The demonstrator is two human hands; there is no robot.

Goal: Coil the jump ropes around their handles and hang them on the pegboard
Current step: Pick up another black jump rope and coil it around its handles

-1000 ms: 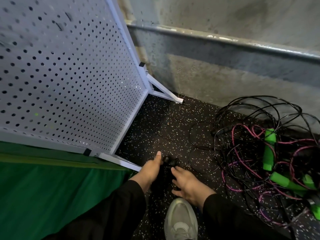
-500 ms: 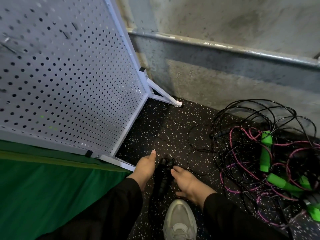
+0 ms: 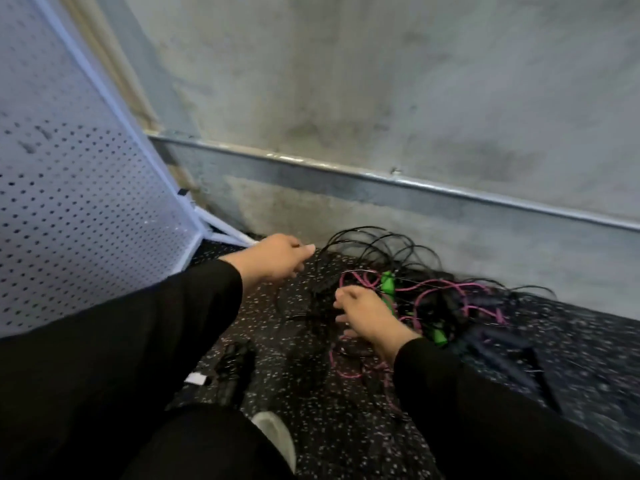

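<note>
1. Left hand [image 3: 277,256] at 12 o'clock of centre, fingers loosely curled, thumb forward; possibly pinching a black strand, but blur prevents telling.
2. Right hand [image 3: 369,315] just right of centre, fingers curled down into the tangle [image 3: 415,289] of black and pink ropes on the floor [image 3: 311,393]; whether anything is truly gripped cannot be told.
3. Green handles [image 3: 388,284] poking out at 1 o'clock of the right hand, half buried in loops.
4. Black bundle [image 3: 233,367] lying on the floor at 7 o'clock of the right hand, apparently coiled, not yet hung.
5. Pegboard [image 3: 86,202] standing at 9 o'clock, no rope seen on it.
6. Likely risks: pulling one strand could tighten knots, since black and pink loops cross many times; lifting a handle could drag the whole heap along; the loose bundle by the shoe [image 3: 277,438] could be kicked and uncoil.
</note>
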